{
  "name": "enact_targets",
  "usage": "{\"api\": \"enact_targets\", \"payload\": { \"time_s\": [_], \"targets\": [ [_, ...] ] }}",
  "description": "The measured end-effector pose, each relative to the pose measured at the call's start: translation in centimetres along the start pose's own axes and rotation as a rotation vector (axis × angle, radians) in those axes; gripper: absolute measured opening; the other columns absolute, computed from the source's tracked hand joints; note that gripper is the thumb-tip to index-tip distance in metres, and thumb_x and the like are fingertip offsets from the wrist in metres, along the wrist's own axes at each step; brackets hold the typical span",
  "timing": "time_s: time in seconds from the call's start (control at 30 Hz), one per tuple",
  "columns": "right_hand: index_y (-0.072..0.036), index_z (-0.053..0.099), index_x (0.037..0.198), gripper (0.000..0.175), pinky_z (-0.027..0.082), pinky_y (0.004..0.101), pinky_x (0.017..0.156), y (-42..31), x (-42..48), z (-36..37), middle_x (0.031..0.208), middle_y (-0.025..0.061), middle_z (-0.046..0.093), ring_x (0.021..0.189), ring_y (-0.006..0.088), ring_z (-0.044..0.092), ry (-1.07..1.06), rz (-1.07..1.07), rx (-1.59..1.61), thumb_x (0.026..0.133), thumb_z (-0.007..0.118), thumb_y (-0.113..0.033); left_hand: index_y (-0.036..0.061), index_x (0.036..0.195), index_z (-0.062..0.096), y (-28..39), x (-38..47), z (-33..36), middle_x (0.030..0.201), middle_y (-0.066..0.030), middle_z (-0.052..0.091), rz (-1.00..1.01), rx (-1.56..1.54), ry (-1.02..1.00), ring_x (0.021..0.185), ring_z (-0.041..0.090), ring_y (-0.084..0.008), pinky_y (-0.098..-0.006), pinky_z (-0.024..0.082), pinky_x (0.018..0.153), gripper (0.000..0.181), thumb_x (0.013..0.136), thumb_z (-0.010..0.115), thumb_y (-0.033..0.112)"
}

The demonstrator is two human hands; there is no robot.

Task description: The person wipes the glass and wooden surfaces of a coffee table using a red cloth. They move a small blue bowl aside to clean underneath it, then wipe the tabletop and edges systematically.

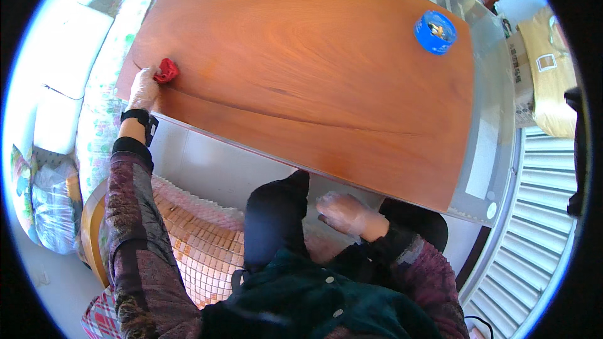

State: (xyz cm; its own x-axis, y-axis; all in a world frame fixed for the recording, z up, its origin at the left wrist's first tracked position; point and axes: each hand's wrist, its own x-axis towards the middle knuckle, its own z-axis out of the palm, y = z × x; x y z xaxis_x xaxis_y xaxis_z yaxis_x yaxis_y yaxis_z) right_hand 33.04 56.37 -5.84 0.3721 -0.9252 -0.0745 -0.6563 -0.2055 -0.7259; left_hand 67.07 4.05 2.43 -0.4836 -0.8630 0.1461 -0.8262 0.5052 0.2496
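Observation:
My left hand (145,85), in a clear plastic glove, is at the left end of the wooden tabletop (301,56). Its fingertips touch a crumpled red cloth-like item (167,71); whether they grip it cannot be told. My right hand (343,214), also in a clear glove, hovers over my lap below the table's near edge, fingers loosely curled and slightly blurred, with no object visible in it. A round blue container (435,32) holding small light and dark pieces stands at the table's far right.
A clear cover (494,103) extends past the tabletop on the right. Beyond it are a cardboard box (520,80), a tan bag (549,75) and a white radiator (532,226). A padded floral cover (101,99) runs along the left, beside a wooden chair arm (94,230).

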Motion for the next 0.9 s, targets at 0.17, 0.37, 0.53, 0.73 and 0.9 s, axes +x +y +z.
{"api": "enact_targets", "payload": {
  "time_s": [0.17, 0.37, 0.53, 0.73, 0.9],
  "targets": [
    [-0.003, 0.063, 0.085, 0.015, 0.052, 0.0505, 0.076, 0.6, 0.2, 1.6, 0.089, 0.0191, 0.064, 0.089, 0.0407, 0.062, 0.036, -0.050, 0.036, 0.082, 0.062, -0.018, 0.0003, 0.107, 0.068, 2.5, -0.4, 0.3, 0.098, -0.0261, 0.069, -0.052, 0.114, 0.057, 0.098, 0.066, -0.0431, -0.0426, 0.052, 0.086, 0.032, 0.082, 0.049, -0.003],
    [-0.002, 0.064, 0.084, 0.014, 0.053, 0.0492, 0.076, 0.3, -0.4, 2.5, 0.087, 0.0189, 0.064, 0.086, 0.0394, 0.063, 0.163, -0.165, 0.078, 0.081, 0.061, -0.015, 0.0018, 0.128, 0.064, 12.3, -3.5, 2.0, 0.113, -0.0214, 0.070, -0.131, -0.092, -0.020, 0.108, 0.066, -0.0335, -0.0370, 0.049, 0.096, 0.052, 0.077, 0.058, -0.005],
    [-0.001, 0.064, 0.079, 0.012, 0.053, 0.0471, 0.076, -0.5, -1.3, 0.8, 0.082, 0.0191, 0.064, 0.084, 0.0381, 0.063, 0.152, -0.136, -0.027, 0.081, 0.060, -0.012, 0.0015, 0.138, 0.056, 23.3, -4.2, 3.3, 0.098, -0.0145, 0.069, -0.261, -0.388, -0.133, 0.076, 0.067, -0.0210, -0.0322, 0.054, 0.067, 0.055, 0.084, 0.056, -0.001],
    [-0.002, 0.067, 0.080, 0.012, 0.054, 0.0458, 0.080, -0.3, -1.5, 0.3, 0.086, 0.0177, 0.067, 0.088, 0.0369, 0.065, 0.094, -0.076, -0.071, 0.081, 0.062, -0.012, -0.0009, 0.142, 0.050, 38.4, -5.1, 3.8, 0.100, -0.0158, 0.068, -0.026, -0.445, -0.343, 0.087, 0.066, -0.0252, -0.0345, 0.053, 0.074, 0.057, 0.086, 0.057, 0.006],
    [-0.006, 0.073, 0.086, 0.014, 0.055, 0.0464, 0.082, -0.4, -1.7, 0.0, 0.092, 0.0174, 0.073, 0.091, 0.0354, 0.070, 0.115, -0.076, -0.157, 0.081, 0.063, -0.014, -0.0035, 0.141, 0.050, 48.3, -6.8, 3.4, 0.124, -0.0223, 0.060, 0.349, -0.237, -0.564, 0.106, 0.062, -0.0290, -0.0348, 0.049, 0.092, 0.058, 0.086, 0.060, 0.011]
  ]
}}
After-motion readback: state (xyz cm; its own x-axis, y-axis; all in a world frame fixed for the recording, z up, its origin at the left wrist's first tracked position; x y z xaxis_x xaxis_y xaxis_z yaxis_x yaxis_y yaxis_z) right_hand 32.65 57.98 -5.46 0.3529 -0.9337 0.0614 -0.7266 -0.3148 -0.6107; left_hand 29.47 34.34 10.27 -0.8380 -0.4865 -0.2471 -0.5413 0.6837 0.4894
